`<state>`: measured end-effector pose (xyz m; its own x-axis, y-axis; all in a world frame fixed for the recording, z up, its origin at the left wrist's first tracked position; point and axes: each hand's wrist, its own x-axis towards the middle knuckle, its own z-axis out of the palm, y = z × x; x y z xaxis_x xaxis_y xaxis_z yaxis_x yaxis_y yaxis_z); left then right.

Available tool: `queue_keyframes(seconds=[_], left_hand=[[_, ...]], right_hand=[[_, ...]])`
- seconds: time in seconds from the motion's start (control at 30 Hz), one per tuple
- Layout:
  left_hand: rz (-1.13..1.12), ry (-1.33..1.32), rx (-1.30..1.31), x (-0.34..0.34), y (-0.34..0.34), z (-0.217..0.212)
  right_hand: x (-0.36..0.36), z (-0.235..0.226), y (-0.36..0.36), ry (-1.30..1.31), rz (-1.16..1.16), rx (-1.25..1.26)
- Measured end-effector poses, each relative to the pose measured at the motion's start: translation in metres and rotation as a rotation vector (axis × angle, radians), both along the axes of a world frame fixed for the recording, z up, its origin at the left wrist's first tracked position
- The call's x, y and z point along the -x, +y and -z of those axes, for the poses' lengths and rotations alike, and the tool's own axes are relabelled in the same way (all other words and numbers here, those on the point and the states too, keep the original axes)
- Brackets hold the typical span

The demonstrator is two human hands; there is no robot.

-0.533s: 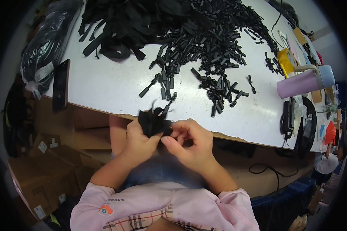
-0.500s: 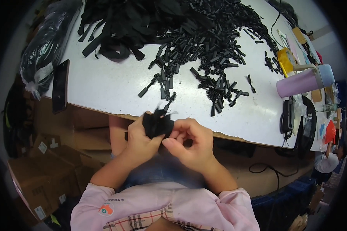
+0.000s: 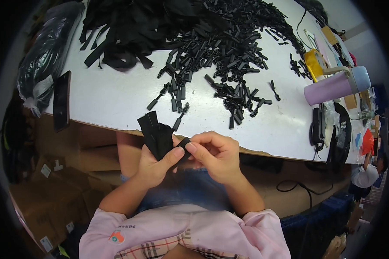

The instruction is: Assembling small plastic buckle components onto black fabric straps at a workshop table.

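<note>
Both hands meet just below the near edge of the white table (image 3: 116,99), over the person's lap. The left hand (image 3: 153,166) is closed around a bunch of black strap pieces (image 3: 155,134) that fans upward out of its fist, the thumb pressed across the front of the bunch. The right hand (image 3: 216,155) sits right against it, fingers curled in, thumb and forefinger pinching a small black piece (image 3: 183,144) at the point where the two thumbs nearly touch — whether that piece is joined to the bunch cannot be told.

Just above the hands, on the table, lies a loose scatter of small black plastic parts (image 3: 229,82), thinning toward the near edge; the closest few lie just beyond the tips of the strap bunch. Farther up and to the left of the hands sits a heap of black webbing strips (image 3: 129,34), merging with the denser part of the scatter.

Well off to the left of the left hand, a dark phone (image 3: 62,101) lies on the table's corner, with a bag of black material (image 3: 47,56) beyond it. Well off to the right of the right hand, a lilac bottle (image 3: 337,86) lies on its side, a yellow object (image 3: 314,62) just above it, and dark cables and gear (image 3: 328,134) below it at the table's edge. Cardboard boxes (image 3: 43,190) stand below and to the left of the hands.
</note>
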<state>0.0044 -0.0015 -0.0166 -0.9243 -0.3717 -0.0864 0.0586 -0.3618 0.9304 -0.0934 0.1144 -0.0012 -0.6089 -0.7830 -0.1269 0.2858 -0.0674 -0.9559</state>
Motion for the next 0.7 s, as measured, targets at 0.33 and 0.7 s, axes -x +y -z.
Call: queue_keyframes(seconds=[0.33, 0.7], left_hand=[[-0.106, 0.063, 0.204, 0.006, 0.006, -0.010], [-0.170, 0.313, 0.936, 0.000, 0.003, 0.005]], right_hand=[[-0.004, 0.006, 0.003, 0.468, 0.059, -0.050], [-0.001, 0.008, 0.003, -0.188, -0.068, -0.063]])
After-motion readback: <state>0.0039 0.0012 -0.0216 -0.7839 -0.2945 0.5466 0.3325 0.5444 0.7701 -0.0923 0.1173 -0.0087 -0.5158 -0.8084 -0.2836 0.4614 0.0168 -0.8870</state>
